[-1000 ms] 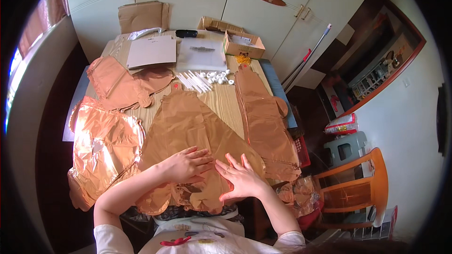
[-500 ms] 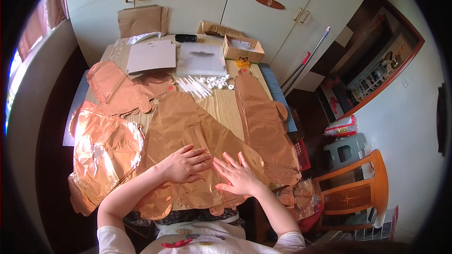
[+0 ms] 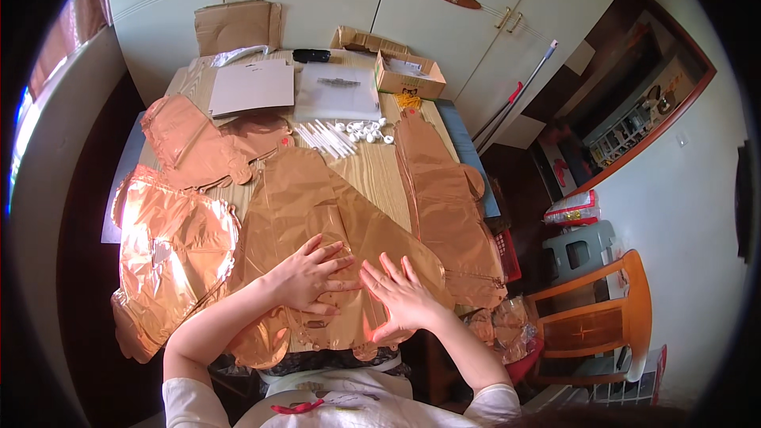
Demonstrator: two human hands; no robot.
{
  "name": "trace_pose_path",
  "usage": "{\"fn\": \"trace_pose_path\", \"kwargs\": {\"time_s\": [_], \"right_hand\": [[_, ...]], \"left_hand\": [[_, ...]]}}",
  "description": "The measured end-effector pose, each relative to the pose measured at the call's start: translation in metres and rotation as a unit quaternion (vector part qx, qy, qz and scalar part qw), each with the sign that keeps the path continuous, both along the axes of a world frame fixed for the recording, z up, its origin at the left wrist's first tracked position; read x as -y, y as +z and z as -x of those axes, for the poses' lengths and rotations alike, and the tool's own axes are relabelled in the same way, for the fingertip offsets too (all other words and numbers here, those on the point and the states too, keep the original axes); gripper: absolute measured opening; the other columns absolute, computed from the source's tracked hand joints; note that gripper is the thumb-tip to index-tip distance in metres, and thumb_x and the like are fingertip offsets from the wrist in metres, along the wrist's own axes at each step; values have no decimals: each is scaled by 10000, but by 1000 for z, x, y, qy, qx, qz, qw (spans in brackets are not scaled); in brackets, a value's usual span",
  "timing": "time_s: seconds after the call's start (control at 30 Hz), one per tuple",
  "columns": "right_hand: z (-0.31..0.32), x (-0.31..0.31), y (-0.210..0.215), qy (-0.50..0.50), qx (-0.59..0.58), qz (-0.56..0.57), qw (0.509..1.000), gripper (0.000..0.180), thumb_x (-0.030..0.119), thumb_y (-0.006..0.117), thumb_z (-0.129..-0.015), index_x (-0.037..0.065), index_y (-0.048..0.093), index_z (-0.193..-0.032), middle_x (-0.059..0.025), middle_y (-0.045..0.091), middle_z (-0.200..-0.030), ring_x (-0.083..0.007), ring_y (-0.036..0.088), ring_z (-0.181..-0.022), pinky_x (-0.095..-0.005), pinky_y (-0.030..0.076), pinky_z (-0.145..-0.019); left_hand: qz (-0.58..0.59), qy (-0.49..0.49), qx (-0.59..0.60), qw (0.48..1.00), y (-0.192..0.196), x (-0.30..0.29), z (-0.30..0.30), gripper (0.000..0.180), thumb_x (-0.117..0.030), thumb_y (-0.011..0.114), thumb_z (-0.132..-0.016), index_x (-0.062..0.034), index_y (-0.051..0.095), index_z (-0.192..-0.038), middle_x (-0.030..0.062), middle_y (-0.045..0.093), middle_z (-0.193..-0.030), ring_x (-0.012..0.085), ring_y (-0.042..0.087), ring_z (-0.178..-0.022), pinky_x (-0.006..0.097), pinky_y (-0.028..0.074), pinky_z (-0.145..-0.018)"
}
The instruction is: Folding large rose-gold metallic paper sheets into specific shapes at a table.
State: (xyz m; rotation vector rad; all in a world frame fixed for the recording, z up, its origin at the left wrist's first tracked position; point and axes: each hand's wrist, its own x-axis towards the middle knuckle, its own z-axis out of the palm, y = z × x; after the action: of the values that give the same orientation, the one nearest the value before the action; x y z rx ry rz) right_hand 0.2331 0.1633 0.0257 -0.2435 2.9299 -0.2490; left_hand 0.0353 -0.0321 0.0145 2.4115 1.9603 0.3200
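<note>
A large flat copper-coloured foil balloon (image 3: 297, 190), uninflated, lies in front of me on the table. My left hand (image 3: 309, 276) rests palm down on it with fingers spread. Just to the right, my right hand (image 3: 399, 295) also lies flat on the foil, fingers and thumb apart. The fingertips of the two hands are close together but do not meet. More flat copper foil pieces surround it: a shiny crinkled pile (image 3: 176, 242) to the left, a duller pile (image 3: 189, 145) at the far left, and a long stack (image 3: 438, 202) to the right.
White sticks (image 3: 326, 139) and small white cups (image 3: 371, 132) lie behind the balloon. Farther back are white card sheets (image 3: 252, 89), a clear plastic bag (image 3: 338, 95) and an open cardboard box (image 3: 410, 76). A wooden chair (image 3: 590, 329) stands at the right, pale cabinets (image 3: 444, 32) beyond.
The fingers of both hands have spread wider on the foil. My left hand has shifted slightly left; the view has tilted a little.
</note>
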Motion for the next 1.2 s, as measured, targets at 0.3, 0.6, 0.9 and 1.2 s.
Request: {"fn": "trace_pose_path", "kwargs": {"time_s": [0.3,0.6,0.9,1.2], "right_hand": [[-63,21,-17,-311,-282,42,907,437,360,798,-742,69,577,-982,-115,530,-1085,-321,491,-1048,-476,394,-910],[-60,63,8,-382,-186,417,803,284,119,735,-809,54,552,-1017,-98,577,-785,-250,574,-659,-382,464,-595],[-28,121,-12,-154,-315,179,919,132,111,734,-792,107,626,-868,-20,617,-862,-210,621,-901,-378,482,-811],[-31,121,-14,-106,-272,238,926,145,131,716,-834,63,628,-927,-79,620,-947,-244,617,-1015,-417,472,-1006]], "left_hand": [[-9,-1,1,1000,2,4,1,642,-676,504,-859,-374,475,-1425,92,439,-1481,349,389,-1372,616,218,-1139],[-17,0,12,1000,4,5,1,635,-668,534,-847,-354,512,-1398,93,441,-1480,355,384,-1377,614,222,-1141],[13,15,-10,1000,-7,4,3,563,-524,506,-921,-289,474,-1432,58,428,-1495,327,340,-1412,580,194,-1167],[-6,7,5,1000,-10,5,3,462,-449,411,-974,-391,455,-1430,62,416,-1505,328,328,-1418,601,187,-1165]]}}
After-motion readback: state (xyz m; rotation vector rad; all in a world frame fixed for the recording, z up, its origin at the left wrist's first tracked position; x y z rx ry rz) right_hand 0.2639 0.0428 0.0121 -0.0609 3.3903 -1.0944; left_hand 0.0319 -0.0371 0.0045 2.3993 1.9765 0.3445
